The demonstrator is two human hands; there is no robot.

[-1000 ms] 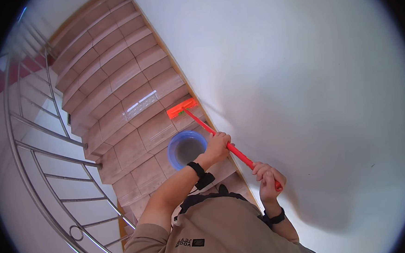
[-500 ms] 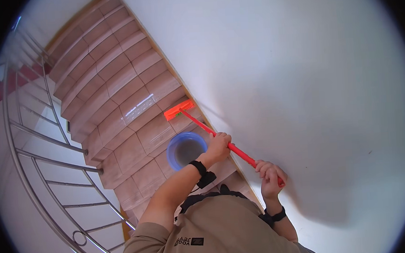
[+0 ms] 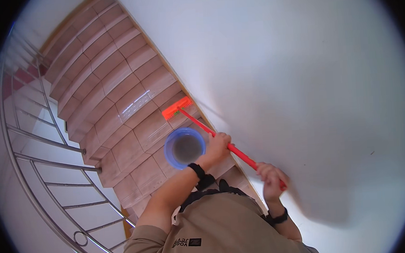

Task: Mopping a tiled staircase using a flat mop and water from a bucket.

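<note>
A long-handled scrub brush (image 3: 177,108) with an orange head lies across the stairs, its bristles against a tiled step beside the wall. Partway down its red handle, my left hand (image 3: 219,146) is wrapped round the shaft. At the handle's near end my right hand (image 3: 271,178) grips it close to the tip, next to the white wall. Below the brush head and left of my left hand stands a blue bucket (image 3: 168,152) holding murky grey water (image 3: 187,148).
Pinkish-brown tiled stairs (image 3: 111,81) run toward the upper left, shiny in places. A metal railing (image 3: 58,164) curves along their left side. The white wall (image 3: 302,97) borders them on the right. One dark shoe (image 3: 223,185) shows below the bucket.
The view has shifted slightly, so stairs, bucket and brush head appear a little farther left. Both hands keep their grip on the handle, and the brush head stays at the same step.
</note>
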